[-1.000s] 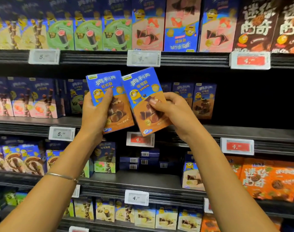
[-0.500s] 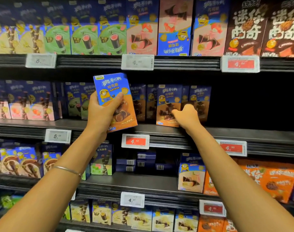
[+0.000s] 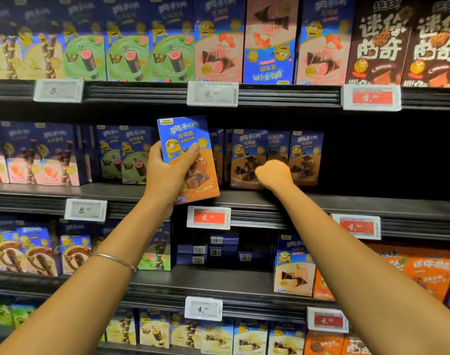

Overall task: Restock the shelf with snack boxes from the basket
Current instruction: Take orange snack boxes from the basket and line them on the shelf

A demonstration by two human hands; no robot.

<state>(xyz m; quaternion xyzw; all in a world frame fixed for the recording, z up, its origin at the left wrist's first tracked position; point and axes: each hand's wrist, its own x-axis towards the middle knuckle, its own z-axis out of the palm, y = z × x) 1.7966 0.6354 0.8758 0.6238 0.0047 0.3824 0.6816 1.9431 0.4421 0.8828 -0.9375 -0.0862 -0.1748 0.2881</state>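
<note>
Currently our left hand (image 3: 167, 175) clamps a blue-and-orange cardboard snack box (image 3: 190, 160), upright and slightly tilted, in front of the dark metal middle shelf (image 3: 321, 201). Our right hand (image 3: 274, 174) reaches into that shelf, against a standing blue-and-brown snack box (image 3: 247, 157); we cannot tell its grip from behind. A thin silver bangle (image 3: 114, 260) circles our left wrist.

At mid-frame the left hand (image 3: 167, 175) holds a snack box (image 3: 190, 160) in front of the middle shelf (image 3: 347, 201), above a price tag (image 3: 208, 217) on the shelf edge. Right of it, the right hand (image 3: 274, 174) reaches against a row of boxes (image 3: 247, 157) standing on that shelf. Right of the row the shelf is dark.
</note>
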